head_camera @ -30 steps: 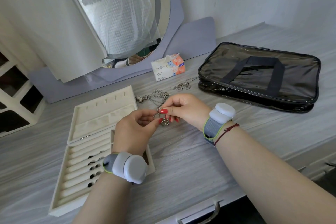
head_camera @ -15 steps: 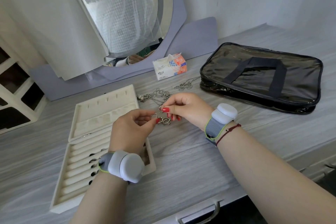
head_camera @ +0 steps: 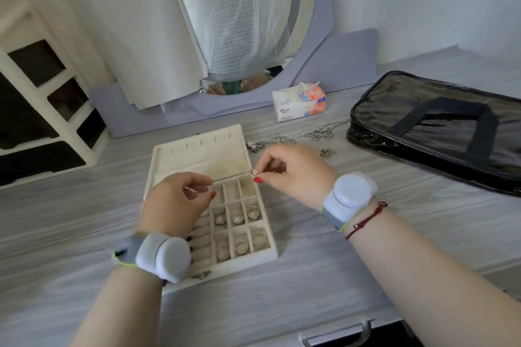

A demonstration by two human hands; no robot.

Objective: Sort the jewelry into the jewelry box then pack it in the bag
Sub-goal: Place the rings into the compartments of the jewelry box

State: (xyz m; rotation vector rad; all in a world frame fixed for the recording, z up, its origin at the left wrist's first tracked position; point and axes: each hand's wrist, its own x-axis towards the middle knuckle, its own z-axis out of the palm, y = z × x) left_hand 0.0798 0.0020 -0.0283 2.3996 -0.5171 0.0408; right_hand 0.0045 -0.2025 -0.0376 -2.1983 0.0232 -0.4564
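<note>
Bag [head_camera: 439,132], black and glossy, lies on the table at right. The cream jewelry box [head_camera: 197,158] lies open, rings [head_camera: 253,212] in its compartments. Above it the right hand [head_camera: 296,175] pinches a tiny silver piece [head_camera: 254,171]. The left hand [head_camera: 174,203] has curled fingers; I cannot tell if it holds anything.

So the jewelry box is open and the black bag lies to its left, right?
Not quite. The head view shows the jewelry box open, but the black bag lies to its right, not its left.
</note>
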